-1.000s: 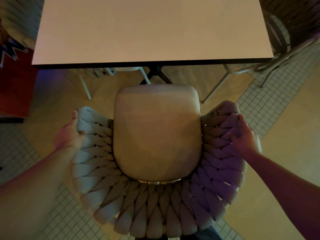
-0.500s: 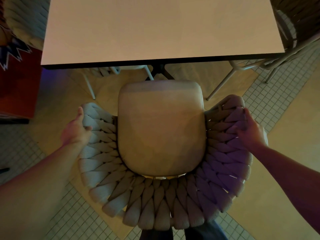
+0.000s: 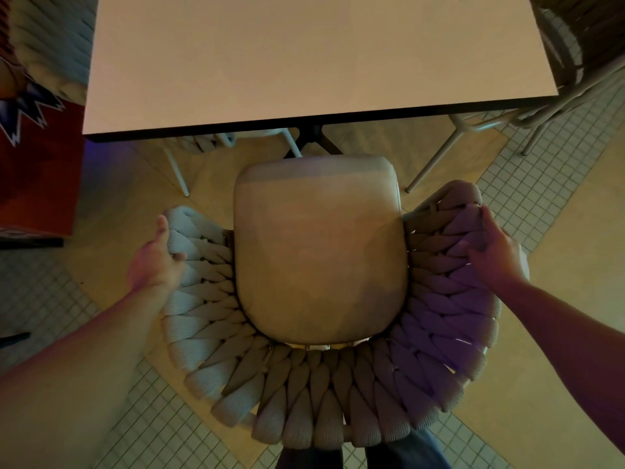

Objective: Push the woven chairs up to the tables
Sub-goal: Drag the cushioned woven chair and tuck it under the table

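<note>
A woven chair (image 3: 318, 384) with a thick braided curved back and a tan seat cushion (image 3: 319, 252) stands right below me, facing a pale rectangular table (image 3: 304, 59). The cushion's front edge sits a short gap before the table's near edge, not under it. My left hand (image 3: 154, 258) grips the left end of the woven back. On the right end of the back, my right hand (image 3: 493, 248) has its fingers curled into the weave. My legs show just behind the chair at the bottom.
A second woven chair (image 3: 575, 62) stands at the table's right side, its metal legs (image 3: 436, 160) near my chair. Another chair's legs (image 3: 179, 174) show under the table on the left. A red panel (image 3: 37, 184) stands at far left. The table's dark base (image 3: 313, 140) is ahead.
The chair has slid forward toward the table with both hands on its back. Its cushion front is now closer to the table edge. I have stepped forward behind it.
</note>
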### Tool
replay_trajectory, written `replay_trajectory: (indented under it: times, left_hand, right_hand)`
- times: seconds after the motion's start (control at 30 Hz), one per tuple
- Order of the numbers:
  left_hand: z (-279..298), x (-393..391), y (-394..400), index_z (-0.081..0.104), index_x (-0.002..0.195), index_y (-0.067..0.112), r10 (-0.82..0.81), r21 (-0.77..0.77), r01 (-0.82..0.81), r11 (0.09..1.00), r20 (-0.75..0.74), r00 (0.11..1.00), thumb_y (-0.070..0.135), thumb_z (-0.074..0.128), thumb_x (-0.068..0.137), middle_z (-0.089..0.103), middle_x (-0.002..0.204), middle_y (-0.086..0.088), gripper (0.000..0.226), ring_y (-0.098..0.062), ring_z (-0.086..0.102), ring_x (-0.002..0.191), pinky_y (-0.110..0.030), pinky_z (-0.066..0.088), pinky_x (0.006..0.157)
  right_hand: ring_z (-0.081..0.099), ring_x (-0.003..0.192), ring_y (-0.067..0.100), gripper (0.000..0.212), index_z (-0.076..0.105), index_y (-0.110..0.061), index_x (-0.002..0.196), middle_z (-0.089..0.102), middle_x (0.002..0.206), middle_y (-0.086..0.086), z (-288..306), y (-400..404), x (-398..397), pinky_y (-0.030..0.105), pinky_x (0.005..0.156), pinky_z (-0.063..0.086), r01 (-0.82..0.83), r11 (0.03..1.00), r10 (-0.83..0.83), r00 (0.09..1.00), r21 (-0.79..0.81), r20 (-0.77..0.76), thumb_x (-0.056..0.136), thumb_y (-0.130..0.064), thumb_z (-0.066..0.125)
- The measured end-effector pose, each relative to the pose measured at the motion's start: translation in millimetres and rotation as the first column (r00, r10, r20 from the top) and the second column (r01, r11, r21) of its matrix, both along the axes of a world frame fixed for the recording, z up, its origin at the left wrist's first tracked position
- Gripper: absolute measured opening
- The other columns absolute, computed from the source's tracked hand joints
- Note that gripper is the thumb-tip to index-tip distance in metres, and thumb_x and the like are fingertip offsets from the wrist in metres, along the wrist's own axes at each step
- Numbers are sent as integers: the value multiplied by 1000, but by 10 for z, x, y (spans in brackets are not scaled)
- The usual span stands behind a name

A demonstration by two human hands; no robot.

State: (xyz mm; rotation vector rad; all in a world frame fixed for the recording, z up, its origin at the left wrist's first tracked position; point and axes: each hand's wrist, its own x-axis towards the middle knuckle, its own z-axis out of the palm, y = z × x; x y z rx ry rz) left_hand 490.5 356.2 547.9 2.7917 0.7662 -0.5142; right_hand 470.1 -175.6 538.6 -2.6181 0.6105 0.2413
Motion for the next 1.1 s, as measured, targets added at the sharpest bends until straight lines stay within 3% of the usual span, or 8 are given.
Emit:
replay_trajectory:
  times: [0.27,0.6,0.8,0.97,1.1]
  left_hand:
    - [5,6,12,9,155,33,-20,-16,20,1000,2,1000,29,59,93,62,123,-25,79,-44,59,110,-49,49,86]
    - [15,-22,-64,8,155,32,-23,5,23,1000,4,1000,29,57,94,63,116,-25,78,-43,62,99,-47,49,77]
    - [7,-44,-31,7,155,32,-17,-5,17,1000,3,1000,29,56,94,62,123,-25,78,-43,62,101,-47,50,80]
    - [-12,-40,-11,6,155,34,-23,-9,23,1000,3,1000,32,55,94,63,120,-23,78,-40,65,91,-46,52,75]
    - [-2,-64,-2,5,155,33,-38,-29,38,999,-4,999,34,56,94,61,121,-23,80,-41,62,99,-46,51,76]
  right_hand:
    - [61,100,38,75,25,-41,146,63,120,14,1,23,-32,38,71,46,44,999,-44,999,5,4,82,-26,62]
    - [60,107,37,78,23,-39,147,60,130,9,-14,-25,-85,41,78,48,40,999,-40,999,0,-8,82,-25,64]
    - [59,108,37,78,23,-37,148,57,132,8,0,-10,-95,42,78,48,26,1000,-26,1000,1,-4,82,-22,62]
    - [59,107,37,78,23,-38,148,58,130,9,12,5,-100,41,76,47,34,999,-34,999,-10,-7,82,-22,62]
    - [59,108,37,78,21,-38,148,56,131,11,17,0,-110,41,78,47,30,1000,-30,999,3,-22,83,-23,61]
